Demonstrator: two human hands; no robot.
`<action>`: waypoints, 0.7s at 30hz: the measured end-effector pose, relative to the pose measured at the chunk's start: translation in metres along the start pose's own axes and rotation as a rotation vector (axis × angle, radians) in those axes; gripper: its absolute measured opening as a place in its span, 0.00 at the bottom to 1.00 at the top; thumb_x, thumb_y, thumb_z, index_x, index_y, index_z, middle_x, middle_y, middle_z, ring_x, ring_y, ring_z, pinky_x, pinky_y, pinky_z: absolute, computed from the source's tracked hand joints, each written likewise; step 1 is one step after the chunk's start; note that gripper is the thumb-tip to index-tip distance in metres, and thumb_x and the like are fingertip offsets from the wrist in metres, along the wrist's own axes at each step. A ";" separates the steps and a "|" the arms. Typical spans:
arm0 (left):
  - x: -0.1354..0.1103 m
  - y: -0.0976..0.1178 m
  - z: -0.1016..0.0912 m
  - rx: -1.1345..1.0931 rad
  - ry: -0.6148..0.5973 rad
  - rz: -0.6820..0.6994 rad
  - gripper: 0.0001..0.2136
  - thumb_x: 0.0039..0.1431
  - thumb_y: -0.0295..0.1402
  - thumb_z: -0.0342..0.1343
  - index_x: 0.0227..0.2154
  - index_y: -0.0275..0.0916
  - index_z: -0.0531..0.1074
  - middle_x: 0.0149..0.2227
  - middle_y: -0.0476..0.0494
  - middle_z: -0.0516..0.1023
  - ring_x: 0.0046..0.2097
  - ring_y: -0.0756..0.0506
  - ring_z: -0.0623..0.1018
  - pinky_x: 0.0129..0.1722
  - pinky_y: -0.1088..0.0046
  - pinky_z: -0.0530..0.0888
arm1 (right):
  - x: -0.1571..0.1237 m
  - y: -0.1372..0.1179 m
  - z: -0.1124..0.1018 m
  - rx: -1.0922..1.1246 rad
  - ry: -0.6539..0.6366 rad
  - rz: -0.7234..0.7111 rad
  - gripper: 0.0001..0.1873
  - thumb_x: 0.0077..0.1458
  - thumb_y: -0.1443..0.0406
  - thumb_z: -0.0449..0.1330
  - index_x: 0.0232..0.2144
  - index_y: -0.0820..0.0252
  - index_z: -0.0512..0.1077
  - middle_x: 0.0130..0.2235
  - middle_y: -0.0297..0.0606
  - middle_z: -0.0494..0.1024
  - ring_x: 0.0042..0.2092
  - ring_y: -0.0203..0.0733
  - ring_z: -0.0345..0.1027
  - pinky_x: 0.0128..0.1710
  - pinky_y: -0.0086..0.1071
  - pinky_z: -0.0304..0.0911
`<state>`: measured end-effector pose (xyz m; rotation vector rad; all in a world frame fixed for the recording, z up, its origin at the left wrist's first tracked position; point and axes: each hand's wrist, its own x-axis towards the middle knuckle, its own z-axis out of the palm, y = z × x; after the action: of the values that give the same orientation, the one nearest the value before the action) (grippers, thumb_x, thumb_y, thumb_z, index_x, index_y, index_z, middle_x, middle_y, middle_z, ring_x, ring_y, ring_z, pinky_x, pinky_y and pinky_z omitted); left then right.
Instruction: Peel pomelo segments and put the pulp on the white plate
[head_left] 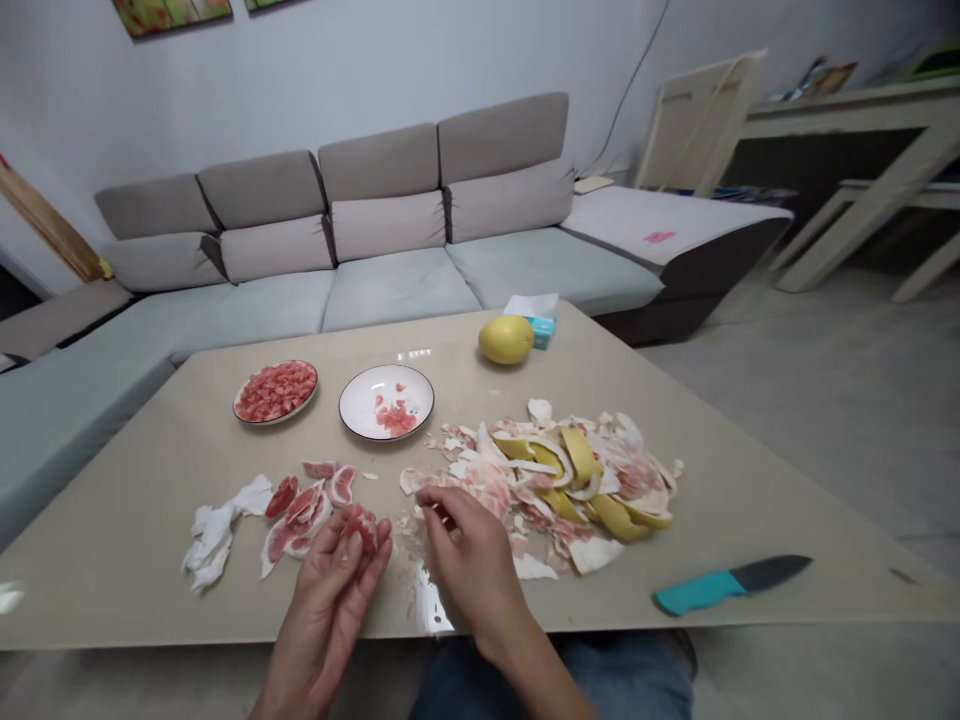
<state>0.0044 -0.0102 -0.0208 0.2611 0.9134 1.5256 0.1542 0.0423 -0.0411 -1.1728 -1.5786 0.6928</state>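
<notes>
My left hand (pixel 337 580) is curled around a pink pomelo segment (pixel 363 527) just above the near table edge. My right hand (pixel 469 555) is beside it, fingers pinched together on a thin strip of white membrane (pixel 437 508) at the edge of the peel heap. Several more pink segments (pixel 307 505) lie on the table left of my hands, next to white pith scraps (pixel 217 530). A big pile of yellow peel and white pith (pixel 577 480) sits to the right of my hands.
A plate full of pink flesh (pixel 275 391) and a white plate (pixel 386 401) with a few pieces stand further back. A whole yellow pomelo (pixel 506 339) and tissue box (pixel 541 318) sit at the far edge. A teal-handled knife (pixel 731 583) lies near right. Grey sofa (pixel 390 260) behind.
</notes>
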 end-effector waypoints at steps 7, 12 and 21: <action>0.001 -0.008 0.003 0.071 -0.019 0.030 0.14 0.49 0.27 0.68 0.40 0.39 0.75 0.37 0.47 0.79 0.42 0.48 0.81 0.48 0.70 0.77 | -0.005 -0.012 -0.001 -0.016 -0.033 -0.091 0.09 0.60 0.69 0.54 0.34 0.57 0.75 0.38 0.41 0.79 0.42 0.45 0.72 0.44 0.39 0.66; 0.003 -0.014 0.004 0.045 0.009 0.065 0.16 0.46 0.26 0.69 0.39 0.41 0.75 0.39 0.47 0.78 0.40 0.51 0.79 0.42 0.79 0.77 | -0.014 -0.028 0.002 0.082 -0.079 -0.112 0.08 0.55 0.66 0.63 0.39 0.55 0.73 0.39 0.38 0.78 0.41 0.43 0.71 0.42 0.34 0.65; -0.001 -0.012 0.008 0.057 -0.007 0.047 0.15 0.46 0.27 0.70 0.38 0.39 0.76 0.35 0.48 0.77 0.34 0.52 0.79 0.38 0.79 0.78 | -0.013 -0.022 0.000 -0.201 0.064 -0.244 0.12 0.61 0.72 0.48 0.30 0.58 0.68 0.29 0.39 0.73 0.33 0.45 0.66 0.35 0.37 0.60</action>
<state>0.0182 -0.0093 -0.0230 0.3308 0.9523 1.5426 0.1466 0.0228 -0.0275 -1.1092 -1.7305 0.3408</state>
